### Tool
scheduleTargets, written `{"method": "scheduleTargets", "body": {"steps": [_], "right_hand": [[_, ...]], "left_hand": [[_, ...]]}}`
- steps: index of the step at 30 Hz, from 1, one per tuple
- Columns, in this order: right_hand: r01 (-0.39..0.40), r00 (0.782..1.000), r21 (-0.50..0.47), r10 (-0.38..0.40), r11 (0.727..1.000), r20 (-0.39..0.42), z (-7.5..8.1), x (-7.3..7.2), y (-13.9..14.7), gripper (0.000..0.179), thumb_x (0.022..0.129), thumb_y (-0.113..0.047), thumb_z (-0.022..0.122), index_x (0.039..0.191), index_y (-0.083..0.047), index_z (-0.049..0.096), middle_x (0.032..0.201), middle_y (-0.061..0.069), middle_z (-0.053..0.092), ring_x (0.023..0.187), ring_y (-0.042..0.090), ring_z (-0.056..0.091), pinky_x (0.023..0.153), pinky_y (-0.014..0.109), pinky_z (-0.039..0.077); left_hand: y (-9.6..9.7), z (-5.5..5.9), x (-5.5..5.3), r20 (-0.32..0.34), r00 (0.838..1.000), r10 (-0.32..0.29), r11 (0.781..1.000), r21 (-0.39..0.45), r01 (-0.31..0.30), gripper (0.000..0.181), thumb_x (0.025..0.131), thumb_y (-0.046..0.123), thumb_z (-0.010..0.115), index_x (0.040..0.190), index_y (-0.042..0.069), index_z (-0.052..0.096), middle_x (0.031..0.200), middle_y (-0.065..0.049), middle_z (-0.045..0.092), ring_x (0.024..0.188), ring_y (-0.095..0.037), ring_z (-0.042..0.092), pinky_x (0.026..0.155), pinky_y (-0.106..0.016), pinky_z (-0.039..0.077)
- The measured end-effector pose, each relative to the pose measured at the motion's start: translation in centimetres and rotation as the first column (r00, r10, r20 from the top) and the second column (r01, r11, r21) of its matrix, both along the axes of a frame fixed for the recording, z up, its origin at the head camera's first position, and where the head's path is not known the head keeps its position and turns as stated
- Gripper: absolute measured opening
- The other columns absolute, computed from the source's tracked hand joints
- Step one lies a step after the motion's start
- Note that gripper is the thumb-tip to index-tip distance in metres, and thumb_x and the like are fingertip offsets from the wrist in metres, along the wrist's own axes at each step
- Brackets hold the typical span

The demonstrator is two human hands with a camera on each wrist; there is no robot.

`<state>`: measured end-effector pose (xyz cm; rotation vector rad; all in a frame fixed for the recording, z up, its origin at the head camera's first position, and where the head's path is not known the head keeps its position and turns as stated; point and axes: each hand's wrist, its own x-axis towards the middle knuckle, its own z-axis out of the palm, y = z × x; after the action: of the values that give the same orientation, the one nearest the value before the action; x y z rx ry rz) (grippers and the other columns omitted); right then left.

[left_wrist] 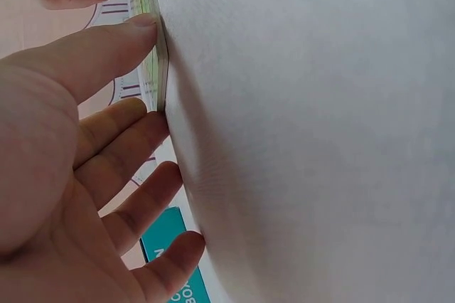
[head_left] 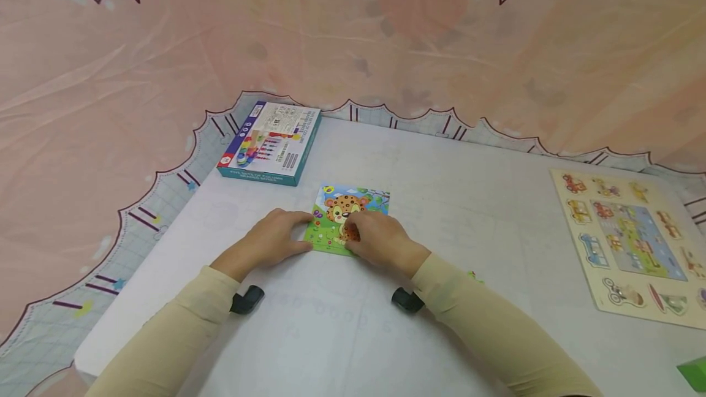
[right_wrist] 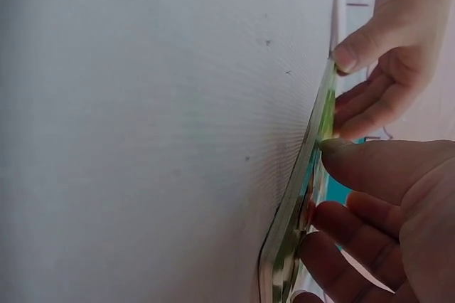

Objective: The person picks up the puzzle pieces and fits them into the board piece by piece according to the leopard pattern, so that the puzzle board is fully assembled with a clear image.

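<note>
A small square leopard jigsaw puzzle [head_left: 325, 234] lies flat on the white table, with green grass and blue sky around a spotted leopard. My left hand [head_left: 276, 238] touches its left side, with the thumb by the near corner and the other fingers spread along the edge. In the left wrist view, that thumb [left_wrist: 117, 50] meets the puzzle's rim. Over the puzzle's right half, my right hand [head_left: 380, 241] has curled fingers and pinches a brown spotted puzzle piece [head_left: 351, 233] at the leopard's body. The fingers hide part of this piece and the puzzle's right side.
A teal-edged box [head_left: 270, 143] lies at the back left of the white table [head_left: 469, 201]. To the right is a wooden peg puzzle board [head_left: 601, 296] with vehicle pictures. A small green piece [head_left: 475, 277] shows beside my right forearm. A green block [head_left: 694, 374] sits at the lower right.
</note>
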<state>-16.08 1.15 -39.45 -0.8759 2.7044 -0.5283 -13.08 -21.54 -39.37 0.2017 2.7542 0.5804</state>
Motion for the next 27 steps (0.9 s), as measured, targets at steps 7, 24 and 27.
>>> {"method": "scheduleTargets", "body": {"steps": [7,24,27], "right_hand": [[-0.013,1.000,0.000,0.013,1.000,-0.017,0.1,0.0,0.1,0.018,0.092,-0.023,0.071,0.106,-0.013,0.066,0.088,-0.003,0.061,0.083,0.017,0.056,0.073,0.034,0.049],[0.003,1.000,-0.005,-0.003,1.000,0.013,1.6,0.4,1.3,0.042,0.093,-0.028,0.071,0.128,-0.006,0.062,0.120,0.006,0.067,0.113,0.025,0.061,0.092,0.041,0.052],[0.010,1.000,-0.038,-0.010,0.999,0.015,2.3,0.4,2.4,0.044,0.092,-0.027,0.072,0.129,-0.005,0.062,0.125,0.008,0.066,0.120,0.028,0.059,0.098,0.044,0.049]], "left_hand": [[0.0,-0.1,-0.1,0.004,1.000,-0.001,1.000,0.005,0.001,0.060,0.089,0.028,0.078,0.142,0.009,0.056,0.139,-0.014,0.056,0.131,-0.037,0.046,0.109,-0.056,0.038],[0.1,0.0,0.0,-0.003,1.000,-0.005,1.000,0.003,0.005,0.060,0.089,0.027,0.078,0.142,0.008,0.057,0.138,-0.014,0.057,0.131,-0.038,0.046,0.109,-0.056,0.039],[0.1,0.1,0.0,-0.008,1.000,-0.006,1.000,0.003,0.006,0.060,0.089,0.027,0.078,0.141,0.008,0.057,0.138,-0.015,0.057,0.130,-0.038,0.047,0.109,-0.056,0.039]]}}
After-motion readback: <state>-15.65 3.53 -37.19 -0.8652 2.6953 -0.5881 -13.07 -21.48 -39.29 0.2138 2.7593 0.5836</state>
